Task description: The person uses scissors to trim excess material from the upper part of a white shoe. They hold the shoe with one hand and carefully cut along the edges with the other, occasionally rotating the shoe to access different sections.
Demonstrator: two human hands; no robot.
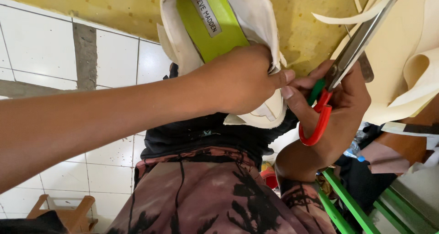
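My left hand (238,81) grips a white shoe upper (263,10) with a bright green insole (219,26) that carries a small sewn label. The hand wraps over the heel end, thumb pointing right. My right hand (340,108) holds a pair of scissors (354,49) with red and green handles, fingers through the red loop (316,126). The metal blades point up and to the right, away from the shoe. The two hands touch at the thumbs. The shoe is held over a yellow, spotted work board (315,28).
Cream strips and curled sheets of material (411,69) lie at the right. Below are my patterned pink trousers (206,197), a white tiled floor (41,46), a small wooden stool (64,211) at the bottom left and green frame bars (347,202) at the bottom right.
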